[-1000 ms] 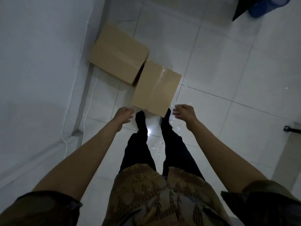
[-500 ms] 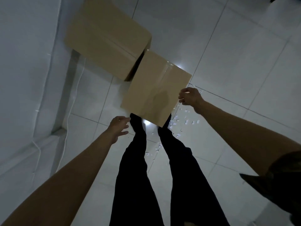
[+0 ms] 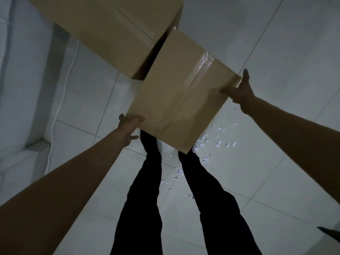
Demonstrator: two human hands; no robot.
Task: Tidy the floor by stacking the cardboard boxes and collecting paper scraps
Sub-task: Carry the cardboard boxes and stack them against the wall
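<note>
White floor tiles (image 3: 276, 43) run under my feet. My left hand (image 3: 128, 126) holds the near box (image 3: 180, 100) at its near left corner, thumb curled on top; my right hand (image 3: 239, 89) clasps its right edge. Behind that box lies a second box (image 3: 110, 28). Paper scraps (image 3: 217, 142) litter the floor beside its near right edge.
</note>
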